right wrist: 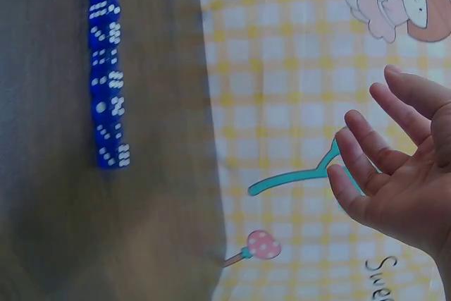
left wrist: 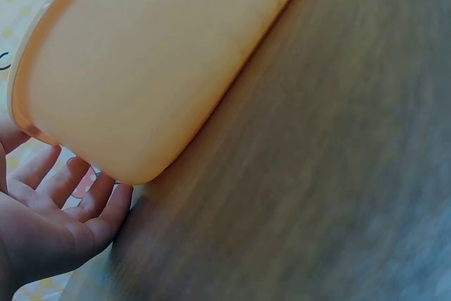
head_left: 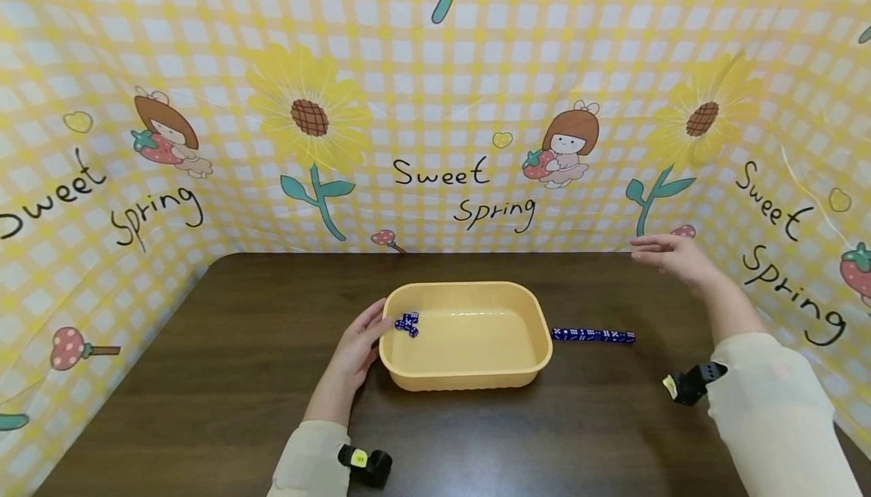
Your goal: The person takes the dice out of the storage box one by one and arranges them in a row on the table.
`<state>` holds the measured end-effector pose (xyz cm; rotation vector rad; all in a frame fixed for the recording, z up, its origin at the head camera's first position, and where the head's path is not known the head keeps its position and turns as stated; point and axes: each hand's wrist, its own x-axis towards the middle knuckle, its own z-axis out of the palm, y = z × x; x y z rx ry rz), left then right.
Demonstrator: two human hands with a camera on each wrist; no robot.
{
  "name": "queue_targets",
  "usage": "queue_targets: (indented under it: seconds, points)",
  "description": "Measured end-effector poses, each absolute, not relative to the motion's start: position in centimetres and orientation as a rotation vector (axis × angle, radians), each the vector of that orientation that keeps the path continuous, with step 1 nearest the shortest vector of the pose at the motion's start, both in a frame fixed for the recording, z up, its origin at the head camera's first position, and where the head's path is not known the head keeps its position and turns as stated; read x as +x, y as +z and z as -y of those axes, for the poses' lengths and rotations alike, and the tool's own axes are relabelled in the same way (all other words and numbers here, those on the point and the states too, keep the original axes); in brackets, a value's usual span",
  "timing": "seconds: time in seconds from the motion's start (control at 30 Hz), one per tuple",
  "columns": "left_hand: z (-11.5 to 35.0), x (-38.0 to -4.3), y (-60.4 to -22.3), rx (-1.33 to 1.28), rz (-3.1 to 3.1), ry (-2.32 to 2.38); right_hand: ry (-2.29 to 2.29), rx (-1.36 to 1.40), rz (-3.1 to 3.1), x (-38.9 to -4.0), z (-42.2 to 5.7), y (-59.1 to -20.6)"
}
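A pale yellow plastic basin [head_left: 469, 381] stands on the dark table, with several blue dice [head_left: 408, 323] bunched inside at its left end. My left hand [head_left: 358, 343] holds that end, thumb at the rim and fingers along the outer wall. In the left wrist view the fingers [left wrist: 106, 216] touch the basin's end wall [left wrist: 134, 103]. To the right of the basin, a straight row of blue dice with white pips [head_left: 593, 336] lies on the table. My right hand [head_left: 674, 259] is raised beyond the row's right end, holding nothing, its fingers [right wrist: 366, 160] loosely extended.
A yellow checked cloth [head_left: 435, 104] with printed flowers and lettering hangs behind the table and along both sides. The dark wooden table top [head_left: 476, 444] reaches back to it. Each wrist carries a small black camera [head_left: 694, 383].
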<state>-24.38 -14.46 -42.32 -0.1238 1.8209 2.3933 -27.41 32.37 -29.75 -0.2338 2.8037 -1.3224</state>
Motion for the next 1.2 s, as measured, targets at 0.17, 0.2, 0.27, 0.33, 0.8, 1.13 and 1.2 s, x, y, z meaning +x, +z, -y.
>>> queue_targets:
  seconds: [0.17,0.2,0.27,0.33,0.8,1.13,1.2]
  points:
    - [14.4,-24.4,-42.4,-0.124,-1.822,2.394,-1.311,-0.243,-2.786,-28.0,-31.2,-28.5]
    - [14.4,-24.4,-42.4,-0.128,-1.821,2.395,-1.315,-0.247,-2.778,-28.1,-30.9,-28.3]
    - [14.4,-24.4,-42.4,-0.139,-1.820,2.395,-1.332,-0.266,-2.769,-28.3,-30.2,-27.9]
    - [14.4,-24.4,-42.4,-0.139,-1.829,2.390,-1.350,-0.278,-2.764,-28.6,-29.3,-27.6]
    - [14.3,-24.4,-42.5,-0.141,-1.821,2.401,-1.492,-0.404,-2.707,-30.6,-22.7,-27.2]
    - [14.4,-24.4,-42.5,-0.137,-1.835,2.386,-1.637,-0.486,-2.582,-31.3,-17.2,-28.3]
    - [14.5,-24.4,-42.5,-0.130,-1.838,2.384,-1.637,-0.502,-2.562,-31.3,-16.0,-28.7]
